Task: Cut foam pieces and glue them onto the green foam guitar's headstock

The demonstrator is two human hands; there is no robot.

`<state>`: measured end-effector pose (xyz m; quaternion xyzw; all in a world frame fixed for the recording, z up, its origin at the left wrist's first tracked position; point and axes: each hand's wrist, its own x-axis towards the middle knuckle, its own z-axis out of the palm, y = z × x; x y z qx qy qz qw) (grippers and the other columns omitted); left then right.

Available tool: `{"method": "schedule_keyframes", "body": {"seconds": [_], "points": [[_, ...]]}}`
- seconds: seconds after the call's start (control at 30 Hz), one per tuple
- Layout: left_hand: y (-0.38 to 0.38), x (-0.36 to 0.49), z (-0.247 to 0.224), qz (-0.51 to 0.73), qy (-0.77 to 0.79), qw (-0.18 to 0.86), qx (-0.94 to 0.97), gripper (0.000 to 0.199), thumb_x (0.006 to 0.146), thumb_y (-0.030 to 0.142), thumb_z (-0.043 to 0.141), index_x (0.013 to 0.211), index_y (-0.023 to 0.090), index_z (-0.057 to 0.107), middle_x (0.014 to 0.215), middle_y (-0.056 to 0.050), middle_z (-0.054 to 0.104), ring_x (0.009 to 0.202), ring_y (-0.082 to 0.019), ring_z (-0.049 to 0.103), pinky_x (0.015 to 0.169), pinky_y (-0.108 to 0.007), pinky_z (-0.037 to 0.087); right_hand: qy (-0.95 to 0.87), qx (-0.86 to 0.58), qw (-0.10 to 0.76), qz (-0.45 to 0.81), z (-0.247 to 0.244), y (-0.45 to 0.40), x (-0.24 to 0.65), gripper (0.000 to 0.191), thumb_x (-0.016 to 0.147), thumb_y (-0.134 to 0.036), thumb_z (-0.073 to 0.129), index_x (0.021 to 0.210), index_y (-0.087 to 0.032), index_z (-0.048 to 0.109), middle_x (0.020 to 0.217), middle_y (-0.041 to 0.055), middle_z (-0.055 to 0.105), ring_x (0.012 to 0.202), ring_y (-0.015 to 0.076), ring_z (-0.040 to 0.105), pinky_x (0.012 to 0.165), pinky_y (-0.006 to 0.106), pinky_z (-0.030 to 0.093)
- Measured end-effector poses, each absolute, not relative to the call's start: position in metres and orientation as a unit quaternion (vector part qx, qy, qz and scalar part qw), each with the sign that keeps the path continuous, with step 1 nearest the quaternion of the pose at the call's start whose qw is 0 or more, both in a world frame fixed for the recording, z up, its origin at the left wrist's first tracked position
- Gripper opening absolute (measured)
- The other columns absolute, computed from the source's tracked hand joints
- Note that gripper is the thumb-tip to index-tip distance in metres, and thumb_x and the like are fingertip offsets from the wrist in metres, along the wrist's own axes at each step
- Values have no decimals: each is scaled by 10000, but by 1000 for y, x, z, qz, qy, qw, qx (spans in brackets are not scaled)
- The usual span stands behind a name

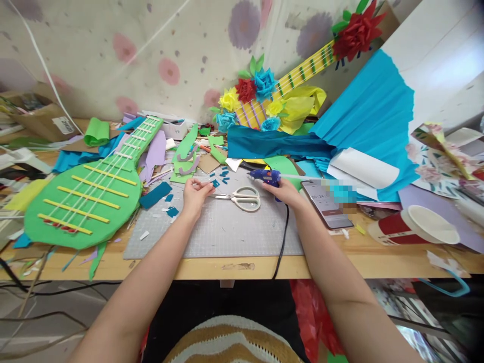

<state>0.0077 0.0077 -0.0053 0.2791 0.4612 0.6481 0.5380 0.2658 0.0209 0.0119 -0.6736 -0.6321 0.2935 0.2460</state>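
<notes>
My right hand (283, 191) is wrapped around a blue hot glue gun (264, 176), whose nozzle points left and whose black cord runs down over the table edge. My left hand (197, 194) pinches a small dark-blue paper piece (216, 183) at its fingertips. Between the hands, a pair of scissors (244, 198) with pale handles lies on the grey cutting mat (227, 234), blades toward my left hand. Several small blue paper strips (225, 174) are scattered just beyond. Larger dark-blue scraps (156, 194) lie left of my left hand.
A green paper-covered lute shape (86, 196) with yellow bars lies at left. A yellow flower-decorated one (257, 108) leans on the wall. Blue crepe paper (366, 116) spreads at right, near a phone (325, 204) and a tipped paper cup (412, 227). Paper scraps crowd the back.
</notes>
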Motion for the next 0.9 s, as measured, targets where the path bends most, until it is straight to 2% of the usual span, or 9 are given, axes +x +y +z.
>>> {"method": "schedule_keyframes", "body": {"seconds": [0.13, 0.3, 0.4, 0.6, 0.9], "points": [[10, 8, -6, 641, 469, 539, 280, 423, 524, 67, 695, 734, 195, 351, 603, 35, 622, 541, -117, 618, 634, -300, 531, -622, -586, 331, 402, 25, 11, 256, 464, 673, -574, 557, 853, -148, 591, 765, 65, 629, 593, 122, 536, 528, 238, 403], [10, 7, -8, 630, 482, 536, 287, 429, 511, 63, 704, 726, 191, 356, 605, 29, 618, 562, -133, 629, 611, -303, 535, -693, -527, 252, 424, 34, 8, 228, 435, 692, -576, 539, 782, -154, 599, 549, -8, 526, 463, 81, 433, 453, 213, 352], [9, 7, -6, 624, 492, 534, 288, 423, 514, 56, 698, 726, 190, 357, 596, 33, 618, 554, -129, 626, 600, -295, 535, -704, -544, 224, 398, 31, 8, 214, 441, 701, -573, 524, 831, -162, 619, 578, -5, 546, 498, 97, 460, 484, 223, 376], [8, 8, -4, 621, 499, 531, 289, 413, 524, 46, 687, 733, 187, 360, 599, 28, 628, 544, -119, 620, 593, -280, 534, -727, -534, 239, 360, 25, 5, 209, 435, 731, -527, 519, 979, -186, 631, 753, 17, 627, 698, 146, 545, 634, 255, 423], [8, 9, -4, 617, 506, 534, 281, 417, 525, 48, 688, 743, 189, 362, 642, 26, 624, 574, -123, 622, 643, -320, 532, -714, -548, 237, 366, 19, 6, 212, 436, 719, -533, 546, 975, -194, 642, 877, 21, 655, 783, 173, 563, 706, 281, 443]]}}
